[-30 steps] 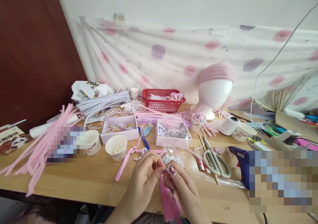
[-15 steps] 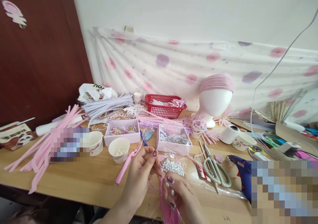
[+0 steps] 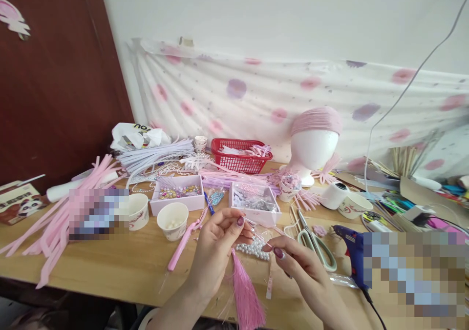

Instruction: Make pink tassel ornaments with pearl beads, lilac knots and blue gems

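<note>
My left hand (image 3: 219, 247) is closed in a pinch on a thin thread (image 3: 258, 231). That thread runs right to my right hand (image 3: 302, 271), whose thumb and forefinger are pressed together on it. Below my left fingers hangs a pink tassel (image 3: 247, 296), its strands spread at the bottom over the table's front edge. Just behind the hands lie white pearl beads (image 3: 252, 249) in a clear bag, partly covered by my fingers. Another pink tassel (image 3: 181, 249), narrow and bundled, rests left of my left hand. Whether small beads sit on the thread, I cannot make out.
Paper cups (image 3: 172, 222) and lidless white boxes (image 3: 178, 203) of beads stand behind my hands. Scissors (image 3: 313, 244) and a blue glue gun (image 3: 353, 252) lie to the right. Pink strips (image 3: 69, 222) hang over the left side. A foam head (image 3: 314, 149) and red basket (image 3: 240, 164) stand farther back.
My right hand has let go of the tassel strands and moved right, drawing the thread out sideways. The tassel now hangs free below my left hand. The view has shifted slightly.
</note>
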Demonstrator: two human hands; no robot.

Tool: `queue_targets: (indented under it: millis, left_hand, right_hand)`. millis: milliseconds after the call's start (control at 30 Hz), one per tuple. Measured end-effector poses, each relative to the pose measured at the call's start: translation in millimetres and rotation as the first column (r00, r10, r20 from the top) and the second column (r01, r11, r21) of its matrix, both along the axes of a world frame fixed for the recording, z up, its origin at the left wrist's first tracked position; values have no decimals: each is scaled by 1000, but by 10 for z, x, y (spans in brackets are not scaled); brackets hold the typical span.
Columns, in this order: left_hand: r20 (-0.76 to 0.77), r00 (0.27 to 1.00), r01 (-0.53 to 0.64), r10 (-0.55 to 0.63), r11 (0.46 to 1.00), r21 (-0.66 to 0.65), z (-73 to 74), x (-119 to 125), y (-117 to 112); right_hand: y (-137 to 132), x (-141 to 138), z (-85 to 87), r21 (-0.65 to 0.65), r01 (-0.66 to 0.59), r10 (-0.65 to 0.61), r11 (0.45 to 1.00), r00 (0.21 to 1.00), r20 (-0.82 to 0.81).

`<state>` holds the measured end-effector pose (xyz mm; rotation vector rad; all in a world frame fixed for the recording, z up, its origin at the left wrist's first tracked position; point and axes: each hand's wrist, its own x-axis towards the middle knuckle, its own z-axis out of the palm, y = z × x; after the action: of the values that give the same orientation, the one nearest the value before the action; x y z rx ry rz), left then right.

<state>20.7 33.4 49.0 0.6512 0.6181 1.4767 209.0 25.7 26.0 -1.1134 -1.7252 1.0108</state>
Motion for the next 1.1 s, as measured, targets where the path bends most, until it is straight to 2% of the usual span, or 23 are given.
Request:
queue_targets:
  millis: [67, 133, 333, 433, 600, 700, 833, 900, 967, 1033, 1100]
  left_hand:
    - [-38, 999, -4, 4, 1000, 5, -32, 37, 7]
    - [-70, 998, -7, 8, 1000, 2, -78, 64, 12]
    - [-209, 978, -26, 28, 1000, 16, -225, 98, 26]
    - [-265, 963, -48, 56, 998, 34, -264, 93, 32]
    - [-308, 947, -75, 95, 994, 74, -246, 61, 44]
    - [-371, 927, -25, 52, 997, 77, -225, 33, 45]
    - [-457, 889, 48, -18, 997, 55, -203, -1, 6]
    - [-519, 853, 93, -54, 994, 50, -189, -8, -25]
    - [-609, 791, 138, -59, 987, 84, -175, -3, -45]
    - [-697, 717, 155, 6, 974, 168, -166, 17, -46]
    - [-747, 658, 149, 91, 957, 248, -164, 44, -31]
  right_hand:
    - [14, 80, 53, 123, 14, -34, 992, 987, 160]
    - [24, 118, 72, 177, 16, -61, 984, 966, 250]
    - [17, 139, -47, 219, -3, -68, 976, 947, 315]
    - [8, 145, -104, 193, -22, -41, 981, 948, 316]
    - [17, 167, -165, 50, -24, 10, 998, 963, 268]
    - [20, 210, -170, 34, 6, -16, 999, 957, 290]
    - [-23, 287, -109, 78, 76, -98, 994, 935, 339]
    - [-63, 292, -73, 119, 128, -158, 985, 942, 296]
    - [-97, 240, -49, 143, 174, -197, 974, 967, 160]
    - [-111, 127, -39, 107, 173, -170, 979, 985, -33]
    - [-98, -19, -35, 20, 94, -87, 995, 970, -228]
